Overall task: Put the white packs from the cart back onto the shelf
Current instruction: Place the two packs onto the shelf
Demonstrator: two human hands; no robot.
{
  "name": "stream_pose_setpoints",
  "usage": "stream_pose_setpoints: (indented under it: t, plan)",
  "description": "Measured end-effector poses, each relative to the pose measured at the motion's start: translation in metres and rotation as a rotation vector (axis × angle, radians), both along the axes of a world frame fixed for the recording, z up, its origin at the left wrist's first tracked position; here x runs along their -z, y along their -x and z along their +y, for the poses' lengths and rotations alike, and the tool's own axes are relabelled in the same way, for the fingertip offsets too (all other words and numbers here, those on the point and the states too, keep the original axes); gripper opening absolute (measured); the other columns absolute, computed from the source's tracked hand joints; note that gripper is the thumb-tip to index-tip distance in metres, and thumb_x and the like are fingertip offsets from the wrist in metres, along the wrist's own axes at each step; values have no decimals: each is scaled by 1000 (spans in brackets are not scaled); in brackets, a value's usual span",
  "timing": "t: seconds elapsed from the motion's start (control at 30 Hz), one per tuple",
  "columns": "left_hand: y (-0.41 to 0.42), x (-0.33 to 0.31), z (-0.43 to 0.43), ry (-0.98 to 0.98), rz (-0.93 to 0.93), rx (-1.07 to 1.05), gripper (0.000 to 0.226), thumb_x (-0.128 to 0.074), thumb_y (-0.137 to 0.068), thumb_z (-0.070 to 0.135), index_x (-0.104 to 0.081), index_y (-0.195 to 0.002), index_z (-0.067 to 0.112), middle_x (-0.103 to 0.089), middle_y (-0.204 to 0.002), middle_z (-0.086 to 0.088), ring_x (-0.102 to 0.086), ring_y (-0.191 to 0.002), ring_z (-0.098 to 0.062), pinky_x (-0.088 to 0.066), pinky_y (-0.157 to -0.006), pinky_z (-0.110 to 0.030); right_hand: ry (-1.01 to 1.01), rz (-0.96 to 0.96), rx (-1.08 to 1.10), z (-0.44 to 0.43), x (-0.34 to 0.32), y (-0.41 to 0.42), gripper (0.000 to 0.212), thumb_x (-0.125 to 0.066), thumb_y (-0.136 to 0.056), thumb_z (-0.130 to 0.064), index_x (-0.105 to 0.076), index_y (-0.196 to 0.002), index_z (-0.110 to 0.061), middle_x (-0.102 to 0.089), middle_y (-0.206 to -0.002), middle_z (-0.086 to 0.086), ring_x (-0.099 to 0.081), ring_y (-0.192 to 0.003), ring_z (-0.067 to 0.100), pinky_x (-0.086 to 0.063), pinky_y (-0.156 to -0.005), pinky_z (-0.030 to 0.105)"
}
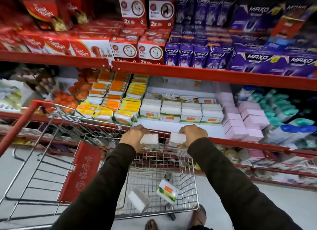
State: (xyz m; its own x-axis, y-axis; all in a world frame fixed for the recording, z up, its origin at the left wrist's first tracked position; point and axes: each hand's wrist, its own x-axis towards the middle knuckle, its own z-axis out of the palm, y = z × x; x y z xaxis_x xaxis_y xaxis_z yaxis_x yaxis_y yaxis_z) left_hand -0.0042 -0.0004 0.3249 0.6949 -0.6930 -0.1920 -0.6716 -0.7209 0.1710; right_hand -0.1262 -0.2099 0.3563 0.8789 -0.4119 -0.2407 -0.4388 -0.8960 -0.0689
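Note:
My left hand [134,135] grips a white pack [149,139] and my right hand [194,133] grips another white pack [177,139]. Both are held above the far rim of the wire cart [193,169], just in front of the red shelf edge [240,142]. Two more white packs lie on the cart's floor: one on its side [139,199], one with a green and orange label [167,192]. A row of matching white packs [181,112] stands on the shelf, with bare white shelf board [180,126] in front of them.
Orange and yellow packs [111,99] fill the shelf left of the white ones, pink boxes [247,120] the right. The upper shelf holds red boxes [137,49] and purple boxes [197,56]. The cart's red child seat flap [80,171] is at left. My feet [197,216] are below.

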Motion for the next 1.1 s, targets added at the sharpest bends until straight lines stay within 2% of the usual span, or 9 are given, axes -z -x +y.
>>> stream_pose_setpoints:
  t: [0.17, 0.33, 0.47, 0.57, 0.73, 0.87, 0.93, 1.03, 1.1]
  plan:
    - [-27, -20, -34, 54, -92, 5, 55, -71, -85, 14, -53, -136, 24, -47, -143, -1, -52, -130, -24, -51, -102, -37, 19, -72, 21, -19, -7, -26, 52, -75, -84, -14, -61, -132, -28, -64, -131, 0, -64, -116, 23, -51, -95, 34]
    - [-57, -11, -67, -18, -146, -19, 57, -60, -84, -8, -55, -133, 21, -49, -136, -4, -59, -120, -27, -56, -92, -39, 13, -104, -18, -28, 11, -62, 48, -74, -84, -12, -62, -130, -21, -56, -129, 6, -64, -109, 28, -56, -92, 38]
    - [-74, 12, -79, -112, -129, -20, 61, -56, -85, -11, -52, -137, 20, -49, -135, -7, -61, -115, -31, -57, -90, -44, 56, -61, -91, -31, 37, -89, 42, -68, -88, -4, -62, -128, -15, -53, -127, 9, -63, -108, 29, -57, -84, 39]
    - [-84, 30, -81, -152, -121, -18, 69, -63, -82, -9, -48, -142, 21, -49, -134, -6, -64, -112, -33, -58, -89, -43, 72, -24, -144, -32, 54, -105, 42, -65, -89, 1, -63, -128, -13, -53, -126, 9, -64, -105, 30, -59, -83, 39]
    - [-94, 45, -83, -143, -123, -12, 61, -61, -84, -7, -52, -139, 18, -52, -133, -7, -66, -108, -33, -58, -89, -43, 55, 3, -178, -34, 71, -120, 37, -65, -89, 1, -65, -124, -10, -54, -123, 9, -65, -102, 31, -58, -84, 41]
    - [-100, 49, -83, -99, -89, 9, 64, -60, -87, -5, -48, -143, 24, -54, -138, -6, -65, -113, -31, -57, -91, -41, 49, 0, -180, -33, 75, -126, 31, -66, -88, 1, -66, -118, -6, -55, -122, 11, -66, -100, 32, -56, -82, 39]
    - [-101, 50, -81, -86, -61, 18, 65, -59, -88, -3, -47, -144, 26, -54, -141, -6, -63, -116, -31, -56, -93, -41, 35, -4, -176, -33, 75, -126, 35, -66, -88, 0, -64, -123, -7, -55, -123, 11, -66, -102, 32, -56, -84, 39]
    - [-95, 50, -73, -37, -40, 21, 65, -54, -90, -2, -41, -147, 24, -49, -148, -5, -58, -123, -32, -54, -98, -42, -36, -66, -167, -31, 76, -115, 45, -67, -90, -12, -57, -133, -11, -54, -129, 9, -57, -116, 30, -52, -95, 39]
    - [-84, 51, -65, 94, -26, 60, 61, -54, -93, 3, -40, -148, 22, -46, -151, -4, -53, -129, -29, -51, -101, -38, -111, -202, -167, -26, 76, -99, 41, -65, -92, -21, -59, -132, -16, -56, -129, 5, -55, -120, 26, -51, -96, 37]
